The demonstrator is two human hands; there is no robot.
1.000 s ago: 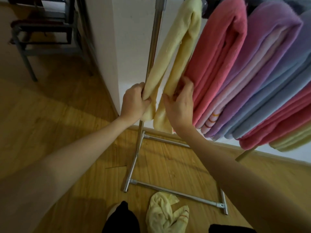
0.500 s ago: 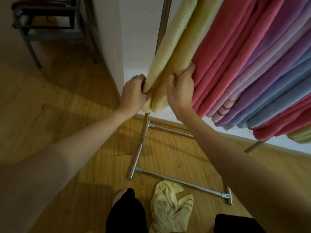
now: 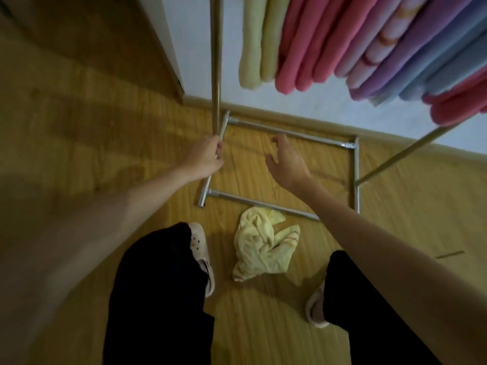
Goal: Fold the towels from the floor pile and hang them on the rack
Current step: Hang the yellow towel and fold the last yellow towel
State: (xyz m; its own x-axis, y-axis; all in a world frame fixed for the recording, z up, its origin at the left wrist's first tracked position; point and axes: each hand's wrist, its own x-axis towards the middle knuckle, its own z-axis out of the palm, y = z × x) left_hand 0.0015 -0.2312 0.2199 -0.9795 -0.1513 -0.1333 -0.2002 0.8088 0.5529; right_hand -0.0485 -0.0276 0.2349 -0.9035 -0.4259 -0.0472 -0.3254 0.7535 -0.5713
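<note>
Both hands are shown lowered from the rack toward the floor: the left hand is seen with loosely curled fingers in front of the rack's base tube, and whether the tube is gripped or merely overlapped cannot be told; the right hand is held open, fingers spread and relaxed, with nothing in it. Half a second earlier both hands were pinching the lower ends of the folded yellow towel on the rack; that towel has since been released and is left hanging at the left end of the row, beside the pink towels. From this it is judged that one hang has been completed and that the next pickup is being started. The remaining towel, pale yellow with a small striped edge, is shown crumpled on the wooden floor between the person's feet, just in front of the nearer base bar. No clear long axis is presented by the heap; it is only slightly elongated, away from the person. The hung yellow towel's long axis is shown running vertically, its free ends pointing down.
</note>
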